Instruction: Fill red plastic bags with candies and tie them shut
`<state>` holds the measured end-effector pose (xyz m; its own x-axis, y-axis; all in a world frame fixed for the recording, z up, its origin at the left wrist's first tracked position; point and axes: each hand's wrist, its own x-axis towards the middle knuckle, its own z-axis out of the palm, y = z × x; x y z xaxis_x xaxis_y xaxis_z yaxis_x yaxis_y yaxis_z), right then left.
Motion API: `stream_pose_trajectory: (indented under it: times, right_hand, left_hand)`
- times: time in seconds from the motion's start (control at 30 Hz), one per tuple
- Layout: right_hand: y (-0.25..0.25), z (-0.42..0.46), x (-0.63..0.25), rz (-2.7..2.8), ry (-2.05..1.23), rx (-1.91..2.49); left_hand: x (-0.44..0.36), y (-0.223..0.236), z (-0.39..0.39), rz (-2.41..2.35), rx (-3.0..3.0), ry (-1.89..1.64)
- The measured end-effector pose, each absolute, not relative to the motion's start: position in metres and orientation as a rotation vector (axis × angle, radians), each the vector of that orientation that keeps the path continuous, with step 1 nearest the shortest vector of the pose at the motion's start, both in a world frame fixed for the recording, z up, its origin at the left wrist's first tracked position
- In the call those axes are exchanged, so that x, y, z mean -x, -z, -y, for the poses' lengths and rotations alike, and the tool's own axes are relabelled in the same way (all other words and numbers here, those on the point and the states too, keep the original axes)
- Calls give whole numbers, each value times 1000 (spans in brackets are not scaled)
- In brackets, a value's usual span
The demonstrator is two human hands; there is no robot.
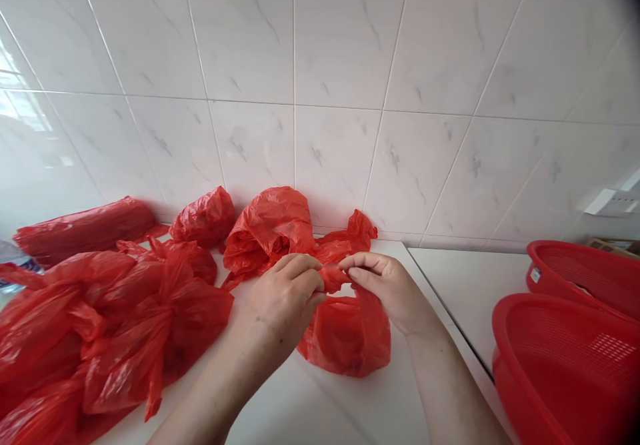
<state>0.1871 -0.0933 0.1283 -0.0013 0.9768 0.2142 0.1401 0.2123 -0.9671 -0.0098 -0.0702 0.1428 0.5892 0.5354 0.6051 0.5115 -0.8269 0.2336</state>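
Note:
A thin red plastic bag [345,335] hangs between my two hands over the white tabletop, its handles pulled together near the top. My left hand [290,291] is closed, fingers pinching one side of the handle part. From the right, my right hand [383,285] pinches the other side between thumb and fingertips. The lower body of the bag rests close to the table, with a gap showing between it and the bunched handles. Just behind my hands lies a crumpled red bag [273,225], and beside it a smaller twisted red bundle [357,231].
Several knotted red bags [125,325] are piled on the left. Behind them lie a long red roll [90,228] and a short wrapped bundle [205,215] against the tiled wall [340,151]. Two red plastic baskets [520,318] stand at right, past a seam in the tabletop.

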Motion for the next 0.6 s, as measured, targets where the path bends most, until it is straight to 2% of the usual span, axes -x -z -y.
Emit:
stream_pose_trajectory:
  times: [0.17,0.27,0.33,0.47,0.6]
  right_hand:
    - [-94,61,-202,1200,-561,1519]
    - [-70,44,-215,1156,-516,1576]
    - [-58,38,-223,1170,-563,1558]
    - [-45,40,-239,1221,-798,1432]
    - [-37,62,-260,1292,-1150,1225]
  left_hand:
    - [15,-143,79,-718,-2826,-801]
    - [20,-142,85,-695,-2848,-537]
    - [27,-141,86,-697,-2766,-445]
    - [49,-129,75,-713,-2476,-546]
    - [61,-89,52,-824,-2331,-430]
